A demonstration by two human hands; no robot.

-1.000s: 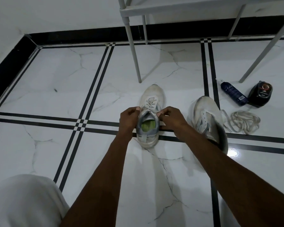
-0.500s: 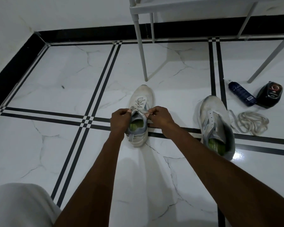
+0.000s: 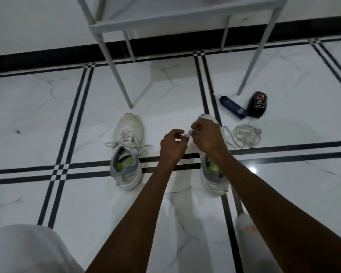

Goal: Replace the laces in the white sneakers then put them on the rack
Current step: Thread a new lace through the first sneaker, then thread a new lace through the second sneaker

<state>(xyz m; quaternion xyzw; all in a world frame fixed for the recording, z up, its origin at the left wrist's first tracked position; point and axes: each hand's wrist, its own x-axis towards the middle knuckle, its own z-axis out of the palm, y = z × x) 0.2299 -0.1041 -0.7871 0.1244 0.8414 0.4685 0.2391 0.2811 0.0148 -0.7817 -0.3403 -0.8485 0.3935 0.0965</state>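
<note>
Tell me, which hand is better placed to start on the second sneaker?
The right hand, probably: it hovers directly over the unlaced sneaker, while the left hand sits in the gap beside it, nearer the laced sneaker.

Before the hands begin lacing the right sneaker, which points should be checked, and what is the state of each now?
1. Left sneaker laced, lace ends loose: ok.
2. Right sneaker upright on the floor: ok.
3. Left hand holds a lace: cannot tell.
4. Right hand above the right sneaker: ok.
5. Loose laces lie beside the right sneaker: ok.
6. Rack shelf free: cannot tell.
</note>
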